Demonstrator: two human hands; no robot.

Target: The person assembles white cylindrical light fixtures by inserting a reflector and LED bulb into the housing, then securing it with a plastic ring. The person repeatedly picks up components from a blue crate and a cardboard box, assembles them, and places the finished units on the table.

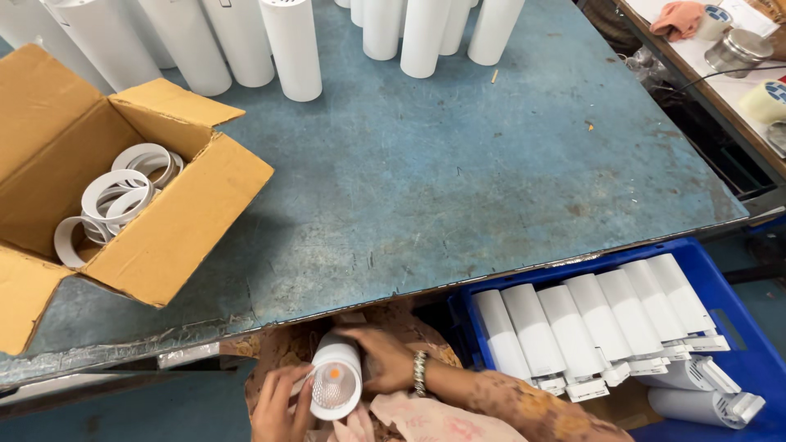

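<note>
Holding a white lamp [336, 378] in the lap, below the near edge of the table [458, 164], both hands are closed on it: the left hand [281, 405] grips the rim at the open end, where a ribbed lens with an orange spot shows, and the right hand [385, 358] wraps the barrel from behind. A pale cloth [426, 421] lies just under the lamp. The lamp hangs over the lap with nothing firm beneath it, so a loosened grip could, I judge, let it roll off toward the floor; fingers pressing at the rim could also smudge or scratch the lens. To the right, beside the knees, a blue crate [737, 327] holds six white lamps in a row [585, 323] with two more lying below them, eight in view; they lean loosely, and a knock to the crate might shift them. On the table's left side an open carton [176, 233] overhangs the near edge and holds white rings [119, 200], at least five, though they overlap too much to count surely; a nudge could tip it off. Along the far edge stand white tubes [291, 49], about ten in view, cut by the frame. Past the table's far right corner is a bench with a metal tin [737, 49], two tape rolls and a pink cloth.
</note>
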